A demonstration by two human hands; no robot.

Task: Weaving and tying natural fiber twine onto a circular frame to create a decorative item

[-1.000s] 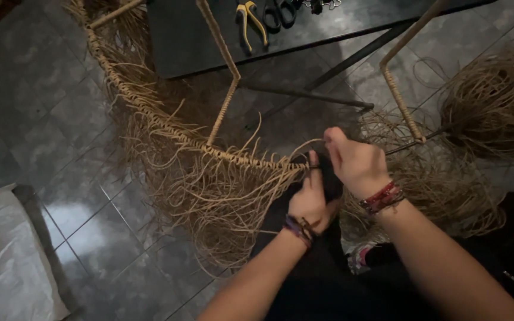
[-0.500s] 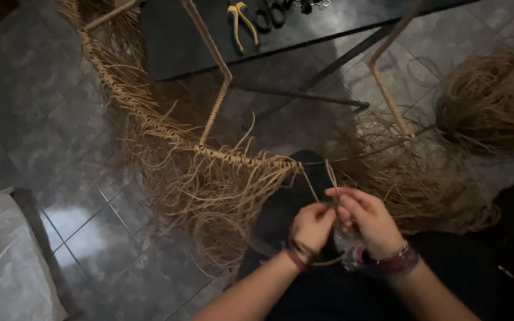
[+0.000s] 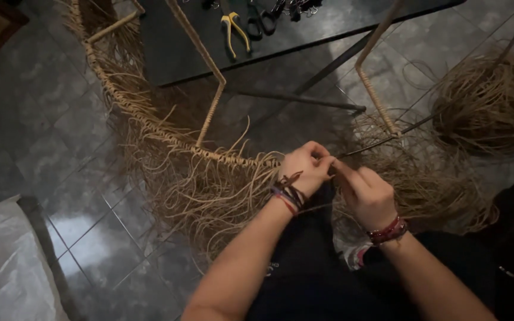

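**Tying a thin straw strand onto the round frame**

Both hands meet low in the middle of the view, just above the person's dark lap. The left hand (image 3: 306, 168), with dark bands on its wrist, is closed around a thin tan straw strand (image 3: 332, 161), pinching it between thumb and fingers. The right hand (image 3: 367, 195), with red bands on its wrist, is closed too and pinches the same strand right beside the left one. The fingertips touch.

The strand sits at the edge of the curved frame wrapped in tan straw (image 3: 150, 122), where the wrapped part ends. Lots of loose straw ends (image 3: 209, 196) hang down from the frame like a fringe.

To do this bit well, it seems best to keep the strand tight and pull it snug against the frame. Keep the hands close together, so the strand does not slip. The loose ends could get caught in the knot, so push them aside.

Farther off, a big messy bundle of tan straw (image 3: 489, 101) lies on the grey tiled floor (image 3: 37, 119). Beyond it, yellow-handled pliers (image 3: 234, 32) lie on the dark worktop (image 3: 328, 30).
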